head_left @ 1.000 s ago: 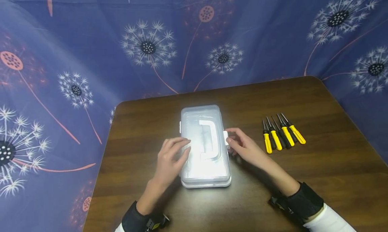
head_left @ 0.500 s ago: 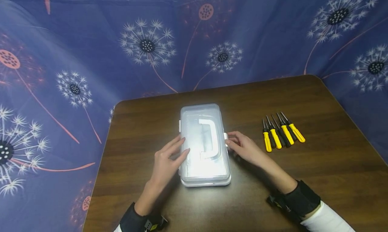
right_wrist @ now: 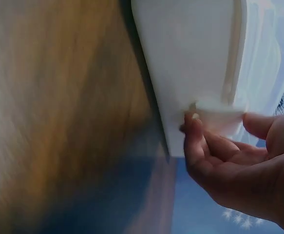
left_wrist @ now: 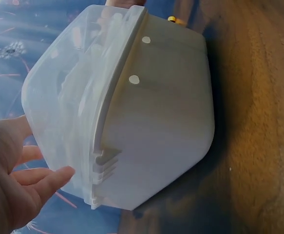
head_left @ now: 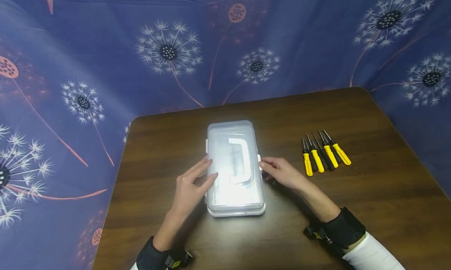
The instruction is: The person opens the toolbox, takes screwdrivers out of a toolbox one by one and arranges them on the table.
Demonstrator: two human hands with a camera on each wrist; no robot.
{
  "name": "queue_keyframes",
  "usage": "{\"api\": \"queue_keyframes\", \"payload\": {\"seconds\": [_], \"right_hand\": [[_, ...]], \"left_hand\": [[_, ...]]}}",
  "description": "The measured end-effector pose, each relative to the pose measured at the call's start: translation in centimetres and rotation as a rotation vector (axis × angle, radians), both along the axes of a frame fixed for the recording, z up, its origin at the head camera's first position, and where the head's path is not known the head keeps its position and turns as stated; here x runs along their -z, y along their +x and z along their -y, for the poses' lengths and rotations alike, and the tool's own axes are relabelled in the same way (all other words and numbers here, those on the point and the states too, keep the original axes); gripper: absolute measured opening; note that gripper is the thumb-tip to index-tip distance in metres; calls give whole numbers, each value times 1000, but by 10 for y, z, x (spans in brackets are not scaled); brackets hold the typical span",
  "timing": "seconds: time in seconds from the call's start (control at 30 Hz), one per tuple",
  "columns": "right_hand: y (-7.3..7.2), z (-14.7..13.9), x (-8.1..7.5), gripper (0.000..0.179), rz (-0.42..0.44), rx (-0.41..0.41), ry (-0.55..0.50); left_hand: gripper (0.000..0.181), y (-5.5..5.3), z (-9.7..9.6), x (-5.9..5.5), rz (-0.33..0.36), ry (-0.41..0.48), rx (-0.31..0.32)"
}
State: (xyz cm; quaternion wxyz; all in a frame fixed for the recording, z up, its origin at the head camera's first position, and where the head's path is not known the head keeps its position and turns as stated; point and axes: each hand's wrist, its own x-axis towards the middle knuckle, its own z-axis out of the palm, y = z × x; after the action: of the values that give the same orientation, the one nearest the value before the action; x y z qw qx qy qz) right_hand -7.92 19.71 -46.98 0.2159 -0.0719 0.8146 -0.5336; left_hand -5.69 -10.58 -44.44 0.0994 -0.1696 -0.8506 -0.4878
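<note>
A plastic storage box [head_left: 234,199] with a clear lid and a white carry handle [head_left: 244,160] stands closed on the table. My left hand [head_left: 188,187] touches the lid's left side with fingers spread; in the left wrist view the fingertips lie at the clear lid [left_wrist: 59,92], near the hinge. At the box's right side my right hand [head_left: 283,174] pinches the white latch [right_wrist: 219,117] between thumb and fingers. The right wrist view shows the thumb at the latch's lid end and the fingers at its lower end.
Several screwdrivers [head_left: 325,154] with yellow and black handles lie in a row to the right of my right hand. The brown wooden table [head_left: 169,140] ends at the back against a blue dandelion-print cloth [head_left: 211,46].
My left hand has shifted from over the lid to its left edge. The right hand stays at the latch, with its fingers drawn a little closer. The whole view shifts slightly left.
</note>
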Motion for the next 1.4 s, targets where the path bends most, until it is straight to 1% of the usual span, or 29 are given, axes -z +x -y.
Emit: {"api": "queue_keyframes", "payload": {"seconds": [0.07,0.1,0.17,0.2,0.3,0.4,0.43,0.5,0.53,0.6,0.67,0.73,0.8,0.83,0.87,0.93,0.97,1.03,1.07,1.1,1.17,1.2,1.3,1.4], "right_hand": [[-5,-5,-1,57,12,-18,11],[-9,-8,-2,57,10,-13,13],[-19,-11,-4,55,-11,24,-1],[-25,-11,-4,53,-29,54,-13],[-46,-6,-3,49,-102,161,-81],[-67,6,1,51,-165,189,-133],[-74,11,3,51,-173,194,-151],[-84,18,7,50,-184,200,-170],[-87,20,9,49,-189,208,-169],[-91,22,12,45,-187,233,-174],[-91,20,14,42,-204,247,-143],[-90,17,15,39,-239,244,-103],[-86,13,15,37,-279,240,-78],[-83,10,15,36,-297,235,-62],[-80,8,14,36,-309,227,-55],[-70,4,5,33,-331,221,-46],[-65,1,4,33,-342,222,-39],[-56,-4,4,33,-356,222,-3],[-51,-6,4,33,-376,228,28],[-47,-8,5,32,-396,238,64],[-38,-14,13,31,-440,254,155],[-32,-15,12,29,-452,261,199],[-11,-19,8,24,-495,270,311],[10,-21,2,21,-506,267,377]], "left_hand": [[53,0,2,1,66,31,43],[60,1,4,1,102,43,63],[73,2,9,2,152,53,96],[78,3,12,3,166,34,109],[87,7,20,5,167,-48,168],[92,12,26,9,137,-144,248],[94,14,27,11,134,-158,276],[95,16,28,15,123,-176,317],[94,17,29,17,121,-180,328],[93,19,29,20,117,-170,342],[90,18,30,21,121,-132,347],[88,17,35,21,141,-94,346],[84,14,42,20,184,-47,354],[80,13,45,16,207,-24,358],[76,12,49,12,229,-9,358],[67,8,59,12,272,31,370],[61,6,63,12,287,47,373],[50,2,73,12,298,66,363],[45,0,78,16,302,73,351],[41,-2,82,20,304,78,340],[33,-4,88,20,306,83,305],[29,-6,90,20,313,95,290],[21,-10,94,22,352,193,277],[16,-15,94,23,380,333,289]]}}
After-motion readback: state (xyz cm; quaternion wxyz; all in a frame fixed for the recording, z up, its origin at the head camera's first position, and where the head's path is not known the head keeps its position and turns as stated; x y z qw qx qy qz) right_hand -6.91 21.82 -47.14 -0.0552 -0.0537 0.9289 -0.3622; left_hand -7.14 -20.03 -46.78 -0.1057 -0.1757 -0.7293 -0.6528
